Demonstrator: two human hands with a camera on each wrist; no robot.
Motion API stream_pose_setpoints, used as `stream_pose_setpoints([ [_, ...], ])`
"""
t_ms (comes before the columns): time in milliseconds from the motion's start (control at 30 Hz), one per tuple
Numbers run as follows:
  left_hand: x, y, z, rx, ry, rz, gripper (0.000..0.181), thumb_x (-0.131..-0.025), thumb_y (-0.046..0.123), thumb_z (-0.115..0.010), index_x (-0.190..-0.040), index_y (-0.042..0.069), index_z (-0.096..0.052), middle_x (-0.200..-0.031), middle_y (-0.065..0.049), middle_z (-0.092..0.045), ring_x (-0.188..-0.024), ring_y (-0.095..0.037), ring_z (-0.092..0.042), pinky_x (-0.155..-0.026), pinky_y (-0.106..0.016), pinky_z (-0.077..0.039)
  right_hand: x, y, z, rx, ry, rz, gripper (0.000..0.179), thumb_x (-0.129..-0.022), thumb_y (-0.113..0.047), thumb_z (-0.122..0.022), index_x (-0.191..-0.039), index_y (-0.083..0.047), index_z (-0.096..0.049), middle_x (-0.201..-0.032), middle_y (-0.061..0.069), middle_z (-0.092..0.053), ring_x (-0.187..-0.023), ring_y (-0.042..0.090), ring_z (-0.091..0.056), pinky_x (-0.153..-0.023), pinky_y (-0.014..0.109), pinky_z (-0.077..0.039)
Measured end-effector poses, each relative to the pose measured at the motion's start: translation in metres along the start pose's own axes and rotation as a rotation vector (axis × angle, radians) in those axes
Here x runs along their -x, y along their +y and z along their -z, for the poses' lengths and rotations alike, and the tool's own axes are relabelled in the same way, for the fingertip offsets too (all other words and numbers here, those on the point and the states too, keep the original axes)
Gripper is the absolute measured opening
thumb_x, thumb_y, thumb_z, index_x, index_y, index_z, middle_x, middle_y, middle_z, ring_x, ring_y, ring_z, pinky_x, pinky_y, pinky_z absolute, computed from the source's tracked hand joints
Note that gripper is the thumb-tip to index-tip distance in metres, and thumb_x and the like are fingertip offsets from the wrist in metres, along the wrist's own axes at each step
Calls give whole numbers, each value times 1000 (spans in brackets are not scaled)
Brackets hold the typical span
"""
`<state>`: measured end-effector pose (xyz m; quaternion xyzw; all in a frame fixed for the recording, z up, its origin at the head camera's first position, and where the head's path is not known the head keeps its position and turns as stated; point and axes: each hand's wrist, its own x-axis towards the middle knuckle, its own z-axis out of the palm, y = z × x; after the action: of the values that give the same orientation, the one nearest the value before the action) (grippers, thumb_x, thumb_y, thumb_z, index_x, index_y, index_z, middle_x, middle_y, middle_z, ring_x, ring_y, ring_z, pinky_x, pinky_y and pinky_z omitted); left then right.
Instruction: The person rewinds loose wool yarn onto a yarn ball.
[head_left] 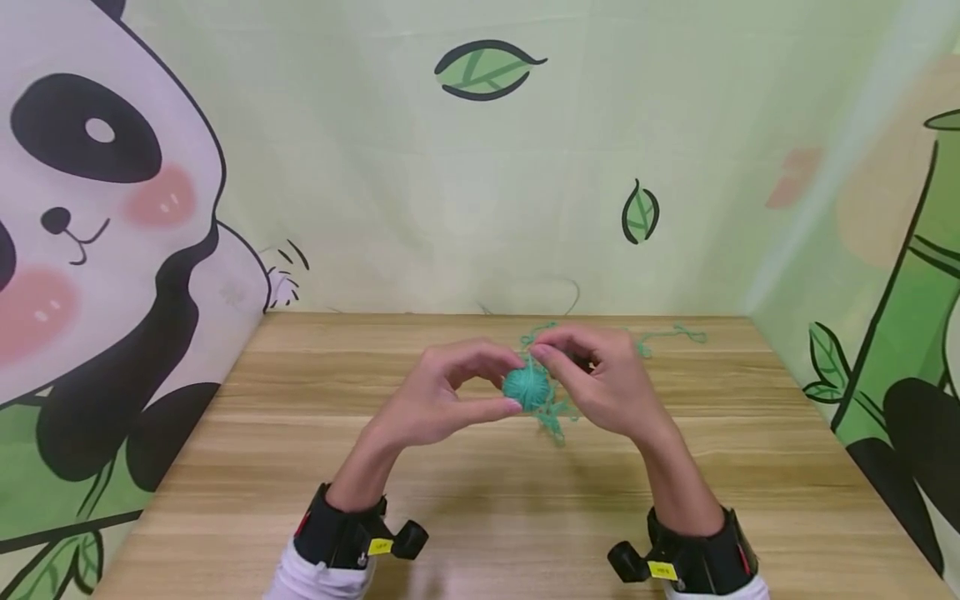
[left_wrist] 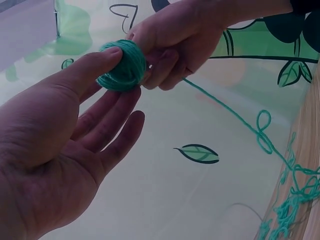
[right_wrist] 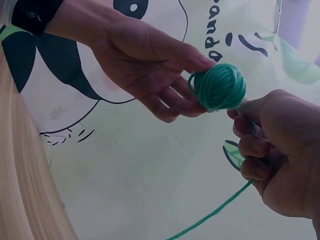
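Note:
A small ball of teal yarn [head_left: 526,387] is held above the table between the thumb and fingers of my left hand [head_left: 442,396]. Close by on its right, my right hand [head_left: 607,379] pinches the yarn strand between thumb and forefinger, its other fingers curled. In the right wrist view the ball [right_wrist: 220,87] shows its wound loops, one standing loose at the left side. From the right hand the strand [left_wrist: 225,105] runs down, with a small loop in it, to a loose tangle of yarn [left_wrist: 295,210] on the table.
The wooden table [head_left: 300,467] reaches back to a printed backdrop [head_left: 375,208] with a panda and leaves. More loose yarn [head_left: 678,333] trails at the table's back right. Each wrist wears a black strap with a small camera [head_left: 408,540].

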<state>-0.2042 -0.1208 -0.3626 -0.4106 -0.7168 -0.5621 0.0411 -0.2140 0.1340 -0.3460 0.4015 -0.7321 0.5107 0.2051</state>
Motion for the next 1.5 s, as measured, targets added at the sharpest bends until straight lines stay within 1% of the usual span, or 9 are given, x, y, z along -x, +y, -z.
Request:
stream_pose_setpoints([
  [200,0,2,-2,22,13,-33,42,-93,-9,-86,-132,0,-75,-128,-20,-80,-109,-15,-77,-101,-38,-68,1,6,-3,-11,-34,-59,17,-105,10,-71,-105,-2,-83,-74,6,-67,-59,5,-47,-52,18,-40],
  [333,0,2,-2,42,51,-70,43,-92,-13,-85,-132,-3,-75,-126,-23,-80,-109,-14,-78,-99,-38,-69,2,8,-5,-6,-63,-100,16,-106,8,-71,-108,-1,-84,-85,7,-79,-61,4,-53,-54,17,-45],
  [433,-2,2,-2,52,88,-99,43,-92,-14,-84,-132,-4,-74,-125,-25,-79,-109,-13,-78,-99,-36,-69,1,9,-7,6,-78,-104,17,-107,6,-70,-110,-1,-84,-86,8,-80,-60,3,-51,-54,17,-44],
  [567,-3,2,0,56,134,-116,43,-92,-14,-84,-133,-4,-74,-123,-26,-80,-109,-13,-79,-99,-36,-70,-1,12,-8,13,-104,-79,21,-107,6,-67,-108,-4,-85,-74,2,-67,-58,1,-41,-52,18,-34],
  [800,-4,1,1,57,193,-87,42,-94,-10,-84,-134,-2,-74,-122,-25,-81,-108,-14,-80,-100,-33,-69,-2,18,-12,36,-131,-17,23,-105,6,-69,-92,-10,-79,-69,-1,-58,-60,3,-43,-54,19,-37],
  [933,-5,0,1,51,212,-82,42,-94,-11,-84,-134,-2,-74,-122,-24,-81,-108,-14,-81,-100,-34,-69,-2,17,-14,64,-133,-4,27,-105,5,-71,-85,-13,-74,-66,-2,-51,-60,2,-40,-55,19,-34],
  [1233,-6,-1,2,35,247,-102,43,-94,-10,-84,-135,-2,-74,-121,-25,-81,-108,-12,-80,-100,-34,-69,-3,17,-15,102,-166,17,25,-105,2,-71,-84,-13,-75,-65,-3,-52,-59,4,-42,-56,19,-36],
  [1367,-6,-2,3,25,277,-100,42,-95,-9,-84,-135,-2,-74,-121,-25,-81,-108,-12,-80,-99,-33,-69,-3,13,-16,149,-204,38,28,-104,1,-74,-80,-13,-70,-66,-5,-52,-60,4,-44,-57,20,-39],
  [1500,-6,-4,4,-2,309,-88,40,-96,-9,-84,-134,-2,-74,-121,-24,-80,-108,-11,-79,-99,-31,-68,-3,8,-17,204,-241,73,25,-105,-1,-75,-83,-14,-73,-67,-6,-53,-63,2,-46,-59,20,-41],
])
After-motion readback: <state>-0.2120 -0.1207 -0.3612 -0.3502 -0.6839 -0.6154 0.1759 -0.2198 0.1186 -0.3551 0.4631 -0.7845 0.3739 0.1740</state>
